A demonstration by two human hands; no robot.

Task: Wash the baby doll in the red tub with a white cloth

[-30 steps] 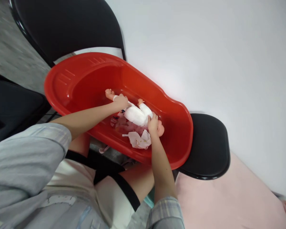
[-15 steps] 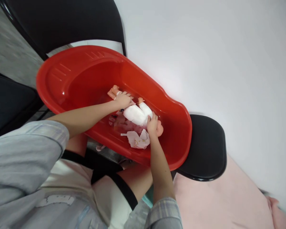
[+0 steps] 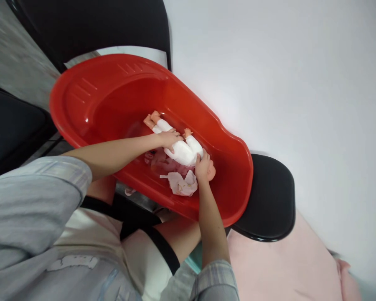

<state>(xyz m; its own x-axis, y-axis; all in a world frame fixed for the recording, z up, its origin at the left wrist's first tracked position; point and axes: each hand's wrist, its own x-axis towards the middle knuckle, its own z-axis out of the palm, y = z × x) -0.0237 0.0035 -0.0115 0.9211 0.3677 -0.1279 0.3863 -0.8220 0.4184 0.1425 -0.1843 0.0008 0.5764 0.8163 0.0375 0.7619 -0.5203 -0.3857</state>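
A baby doll in a white suit lies in a red plastic tub, its feet toward the upper left and its head toward the lower right. My left hand lies across the doll's hip, fingers curved round it. Around the doll's shoulder and neck, my right hand is wrapped, hiding part of the head. Beside the doll are a pale printed cloth and a pinkish cloth in the tub.
The tub spans two black seats, with a black stool at its right end and a black chair at the upper left. A white surface lies beyond. Pink fabric is at the lower right.
My left hand has moved right along the doll, from its legs to its hip, uncovering more of the white legs. My right hand stays at the shoulder and neck.
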